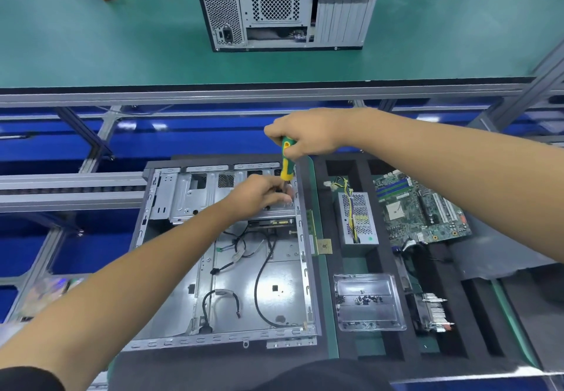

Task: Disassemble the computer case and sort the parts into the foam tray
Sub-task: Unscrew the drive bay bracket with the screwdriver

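Green benches bear two cases (225, 256); both hands (two) grip one screwdriver (287, 161).

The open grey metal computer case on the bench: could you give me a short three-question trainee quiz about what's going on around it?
1. True or false: the right hand grips the green and yellow screwdriver.
2. Where do the left hand's fingers rest?
A. On the clear plastic screw dish
B. Inside the open grey metal computer case, by the screwdriver's tip
3. Fill in: the green motherboard lies in the black ____ tray.

Key: 1 true; 2 B; 3 foam.
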`<action>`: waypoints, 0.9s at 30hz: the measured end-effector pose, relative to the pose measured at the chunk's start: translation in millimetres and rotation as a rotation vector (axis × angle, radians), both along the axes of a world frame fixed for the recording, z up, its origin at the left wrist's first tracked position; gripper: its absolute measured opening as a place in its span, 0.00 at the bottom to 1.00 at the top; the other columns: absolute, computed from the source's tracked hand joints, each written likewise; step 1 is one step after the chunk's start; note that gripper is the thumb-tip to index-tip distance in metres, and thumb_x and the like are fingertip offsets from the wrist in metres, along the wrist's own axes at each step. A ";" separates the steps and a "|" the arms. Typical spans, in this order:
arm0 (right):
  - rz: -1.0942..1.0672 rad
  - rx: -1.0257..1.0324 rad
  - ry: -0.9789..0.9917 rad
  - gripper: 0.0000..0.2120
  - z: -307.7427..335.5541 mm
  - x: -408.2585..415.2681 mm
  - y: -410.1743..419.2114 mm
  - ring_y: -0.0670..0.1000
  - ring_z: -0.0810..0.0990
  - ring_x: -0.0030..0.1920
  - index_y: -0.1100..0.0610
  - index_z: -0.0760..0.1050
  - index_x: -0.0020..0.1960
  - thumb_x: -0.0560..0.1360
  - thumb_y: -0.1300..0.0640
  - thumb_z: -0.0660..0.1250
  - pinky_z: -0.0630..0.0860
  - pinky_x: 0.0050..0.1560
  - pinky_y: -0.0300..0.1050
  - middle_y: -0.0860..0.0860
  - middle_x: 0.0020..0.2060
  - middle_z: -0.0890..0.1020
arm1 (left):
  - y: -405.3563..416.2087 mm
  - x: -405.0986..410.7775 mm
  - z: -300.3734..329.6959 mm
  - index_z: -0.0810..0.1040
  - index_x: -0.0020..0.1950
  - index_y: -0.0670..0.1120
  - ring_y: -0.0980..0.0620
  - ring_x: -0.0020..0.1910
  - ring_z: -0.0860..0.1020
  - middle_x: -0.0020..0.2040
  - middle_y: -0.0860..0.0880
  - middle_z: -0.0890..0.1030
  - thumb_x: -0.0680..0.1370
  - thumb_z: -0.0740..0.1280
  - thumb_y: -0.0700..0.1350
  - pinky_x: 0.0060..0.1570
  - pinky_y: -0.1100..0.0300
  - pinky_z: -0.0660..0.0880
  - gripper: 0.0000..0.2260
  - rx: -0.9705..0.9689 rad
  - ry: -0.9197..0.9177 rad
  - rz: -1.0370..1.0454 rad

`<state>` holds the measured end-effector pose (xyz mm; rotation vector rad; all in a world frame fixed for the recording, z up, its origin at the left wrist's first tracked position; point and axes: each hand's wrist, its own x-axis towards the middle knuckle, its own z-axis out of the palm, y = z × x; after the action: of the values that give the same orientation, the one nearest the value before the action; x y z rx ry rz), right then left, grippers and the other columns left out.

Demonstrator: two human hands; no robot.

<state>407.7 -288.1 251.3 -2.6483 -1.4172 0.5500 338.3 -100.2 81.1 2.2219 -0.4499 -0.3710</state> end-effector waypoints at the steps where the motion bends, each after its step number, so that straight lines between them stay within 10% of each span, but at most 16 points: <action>1: -0.011 -0.018 0.009 0.08 -0.2 0.4 1.4 0.53 0.72 0.38 0.50 0.65 0.45 0.74 0.53 0.65 0.67 0.35 0.51 0.49 0.41 0.75 | -0.8 -1.6 -1.8 0.82 0.52 0.55 0.61 0.48 0.82 0.49 0.66 0.83 0.78 0.72 0.55 0.46 0.55 0.79 0.06 0.002 -0.012 0.013; 10: -0.071 -0.099 0.024 0.10 -5.3 6.0 5.7 0.49 0.69 0.31 0.51 0.67 0.41 0.76 0.50 0.65 0.63 0.32 0.47 0.45 0.31 0.75 | -10.7 -1.4 -8.5 0.82 0.40 0.57 0.55 0.29 0.69 0.29 0.55 0.76 0.72 0.78 0.55 0.34 0.55 0.65 0.07 -0.074 0.024 0.155; 27: -0.128 -0.197 0.030 0.12 4.4 12.3 19.3 0.51 0.70 0.33 0.54 0.73 0.40 0.78 0.49 0.66 0.63 0.32 0.46 0.49 0.34 0.76 | -10.1 5.1 -14.3 0.85 0.42 0.50 0.56 0.29 0.70 0.35 0.48 0.83 0.77 0.75 0.50 0.30 0.63 0.68 0.06 -0.237 0.137 0.122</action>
<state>420.1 -268.8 255.7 -2.8432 -1.2337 0.7470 343.4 -110.2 66.9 1.9687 -0.2688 -0.3821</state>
